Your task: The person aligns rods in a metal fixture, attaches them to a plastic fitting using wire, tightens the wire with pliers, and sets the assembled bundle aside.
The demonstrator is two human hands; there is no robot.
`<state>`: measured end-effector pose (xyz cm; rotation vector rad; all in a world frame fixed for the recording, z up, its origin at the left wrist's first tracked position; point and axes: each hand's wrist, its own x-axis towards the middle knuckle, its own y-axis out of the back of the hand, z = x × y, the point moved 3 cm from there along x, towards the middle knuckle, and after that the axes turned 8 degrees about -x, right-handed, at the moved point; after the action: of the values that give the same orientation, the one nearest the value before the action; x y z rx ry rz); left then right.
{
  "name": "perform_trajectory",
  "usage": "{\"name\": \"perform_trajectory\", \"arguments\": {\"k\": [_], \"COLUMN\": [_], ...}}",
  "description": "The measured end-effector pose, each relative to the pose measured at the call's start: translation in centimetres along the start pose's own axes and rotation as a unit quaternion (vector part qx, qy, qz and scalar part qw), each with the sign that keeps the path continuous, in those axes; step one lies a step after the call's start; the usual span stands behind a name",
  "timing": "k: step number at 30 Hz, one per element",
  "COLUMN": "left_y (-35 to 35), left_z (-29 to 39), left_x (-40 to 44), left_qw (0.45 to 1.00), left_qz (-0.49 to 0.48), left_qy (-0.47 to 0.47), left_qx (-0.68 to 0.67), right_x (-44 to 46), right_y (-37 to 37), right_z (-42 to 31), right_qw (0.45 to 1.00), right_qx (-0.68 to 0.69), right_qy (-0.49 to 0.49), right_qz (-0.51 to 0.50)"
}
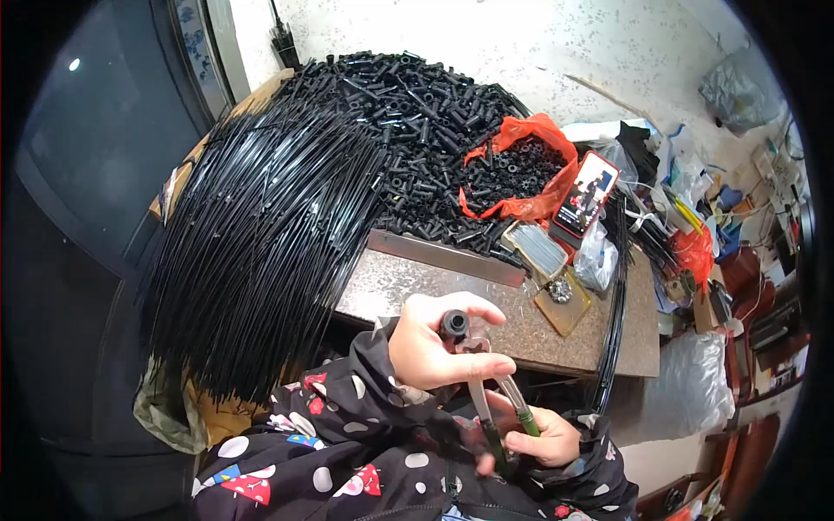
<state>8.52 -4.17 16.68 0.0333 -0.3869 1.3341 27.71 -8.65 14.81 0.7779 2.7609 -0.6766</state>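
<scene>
In the head view, my left hand (426,347) is closed around a short black tubular part (454,323), its round open end facing up. The thumb of that hand reaches across the metal arms of a pair of pliers. Below and to the right, my right hand (547,441) grips the pliers (525,415) by their green handles, which are spread apart. The jaws are close beside the black part, partly hidden by my left fingers; I cannot tell whether they clamp it.
A heap of black tubular parts (417,122) covers the table's back. Long black rods (261,226) hang over its left side. A metal strip (443,258) borders the heap. A red bag (543,207) of small black parts, a phone (587,193) and a tray (537,249) stand right.
</scene>
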Motion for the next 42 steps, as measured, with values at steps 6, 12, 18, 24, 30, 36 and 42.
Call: {"name": "perform_trajectory", "arguments": {"k": [6, 12, 18, 24, 30, 36, 42], "left_y": [-0.1, 0.0, -0.4, -0.7, -0.9, -0.8, 0.3], "left_z": [-1.9, -2.9, -0.4, -0.9, 1.5, 0.2, 2.0], "left_x": [-0.7, -0.4, -0.2, -0.5, -1.3, -1.1, -1.6], "left_qw": [0.999, 0.995, 0.984, 0.972, 0.980, 0.962, 0.991], "left_qz": [0.051, 0.075, 0.128, 0.141, 0.131, 0.156, 0.106], "left_qy": [-0.016, -0.032, -0.112, -0.141, -0.090, -0.152, -0.065], "left_qx": [0.002, 0.054, -0.052, -0.124, -0.119, -0.162, -0.043], "right_x": [-1.3, -0.6, 1.2, 2.2, 2.4, 2.7, 2.7], "right_y": [0.5, 0.4, -1.2, -2.5, -2.1, -2.8, -1.9], "right_z": [-0.4, 1.1, -0.2, -0.6, 1.4, 0.0, 1.6], "right_qw": [0.976, 0.877, 0.896, 0.821, 0.866, 0.838, 0.934], "right_qx": [-0.148, -0.421, -0.357, -0.484, -0.419, -0.459, -0.325], "right_qy": [-0.129, -0.022, 0.111, 0.134, 0.138, 0.147, 0.072], "right_qz": [0.094, 0.229, 0.241, 0.272, 0.235, 0.255, 0.132]}}
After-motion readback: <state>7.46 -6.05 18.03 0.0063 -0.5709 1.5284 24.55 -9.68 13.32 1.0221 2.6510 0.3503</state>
